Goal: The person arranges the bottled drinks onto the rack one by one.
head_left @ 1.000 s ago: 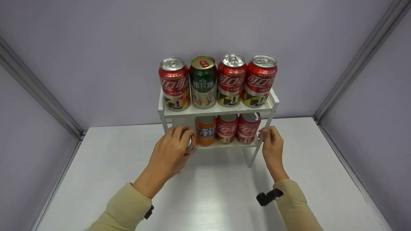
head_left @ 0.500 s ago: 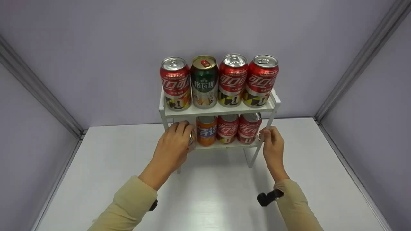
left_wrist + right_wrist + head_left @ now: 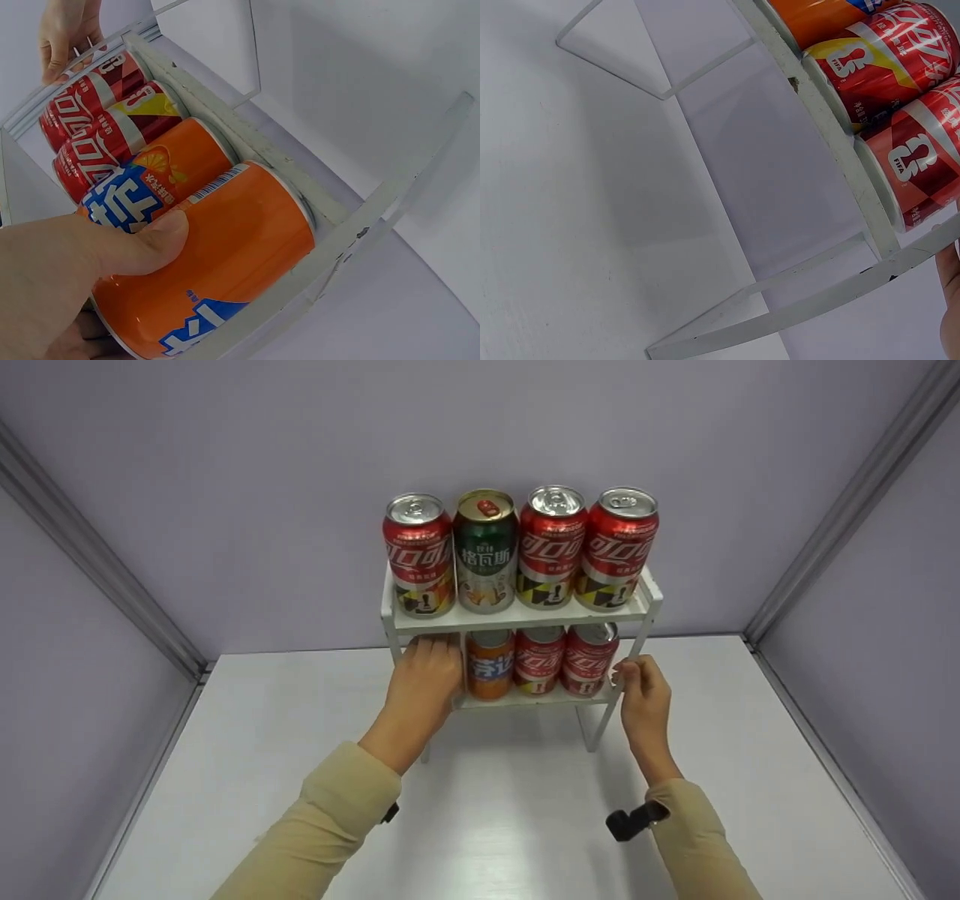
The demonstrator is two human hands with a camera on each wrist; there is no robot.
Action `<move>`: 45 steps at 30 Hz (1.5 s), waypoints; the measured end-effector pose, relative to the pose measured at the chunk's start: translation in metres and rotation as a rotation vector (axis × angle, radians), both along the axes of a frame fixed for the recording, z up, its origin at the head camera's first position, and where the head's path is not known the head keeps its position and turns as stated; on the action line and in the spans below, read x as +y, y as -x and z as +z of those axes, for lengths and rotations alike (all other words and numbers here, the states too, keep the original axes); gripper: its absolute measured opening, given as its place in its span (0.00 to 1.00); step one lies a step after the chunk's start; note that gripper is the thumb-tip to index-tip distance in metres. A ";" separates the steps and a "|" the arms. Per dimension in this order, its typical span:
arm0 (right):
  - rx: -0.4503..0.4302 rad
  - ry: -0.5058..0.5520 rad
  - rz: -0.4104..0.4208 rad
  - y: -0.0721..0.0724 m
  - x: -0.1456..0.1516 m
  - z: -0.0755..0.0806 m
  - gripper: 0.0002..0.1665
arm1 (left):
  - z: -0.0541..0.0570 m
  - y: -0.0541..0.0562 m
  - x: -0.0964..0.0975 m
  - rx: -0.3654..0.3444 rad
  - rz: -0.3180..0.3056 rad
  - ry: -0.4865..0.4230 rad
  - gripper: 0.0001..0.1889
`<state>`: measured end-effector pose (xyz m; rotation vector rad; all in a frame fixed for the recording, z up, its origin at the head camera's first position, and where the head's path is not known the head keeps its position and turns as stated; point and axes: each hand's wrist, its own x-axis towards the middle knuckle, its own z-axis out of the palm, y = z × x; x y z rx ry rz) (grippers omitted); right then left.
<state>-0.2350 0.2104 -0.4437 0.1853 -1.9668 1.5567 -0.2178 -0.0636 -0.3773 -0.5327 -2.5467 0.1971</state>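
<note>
In the head view my left hand (image 3: 426,675) reaches into the left end of the lower shelf of a white two-tier rack (image 3: 517,622). It grips an orange soda can (image 3: 240,240), thumb across its side and fingers round the far side, as the left wrist view shows; the hand hides this can from the head camera. Beside it stands another orange soda can (image 3: 491,669), then two red cola cans (image 3: 540,664) to the right. My right hand (image 3: 646,690) holds the rack's right post with curled fingers, partly hidden behind the post in the right wrist view (image 3: 949,281).
Along the upper shelf stand a red cola can (image 3: 420,559), a green and white can (image 3: 486,559) and two more red cola cans (image 3: 553,555). The rack stands on a white table (image 3: 487,825) before a pale back wall (image 3: 480,427), with side walls left and right.
My left hand has moved forward and slightly right, carrying the orange soda can from the front of the lower shelf into its left end. The right hand keeps its hold on the post.
</note>
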 end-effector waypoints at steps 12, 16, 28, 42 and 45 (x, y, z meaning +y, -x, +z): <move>-0.007 0.000 0.015 -0.001 0.002 0.001 0.28 | 0.007 0.008 0.010 -0.170 0.111 0.028 0.14; -0.012 0.000 0.025 -0.002 0.002 0.000 0.28 | 0.007 0.007 0.008 -0.162 0.073 -0.017 0.17; 0.019 -0.003 0.021 -0.001 0.001 -0.001 0.29 | 0.011 0.005 -0.001 -0.149 -0.027 0.012 0.18; 0.014 0.026 0.021 0.000 0.002 -0.002 0.34 | 0.001 0.010 -0.005 -0.013 -0.027 0.036 0.13; 0.003 0.030 0.032 0.000 0.001 -0.002 0.34 | 0.001 0.009 -0.007 -0.025 -0.032 0.023 0.14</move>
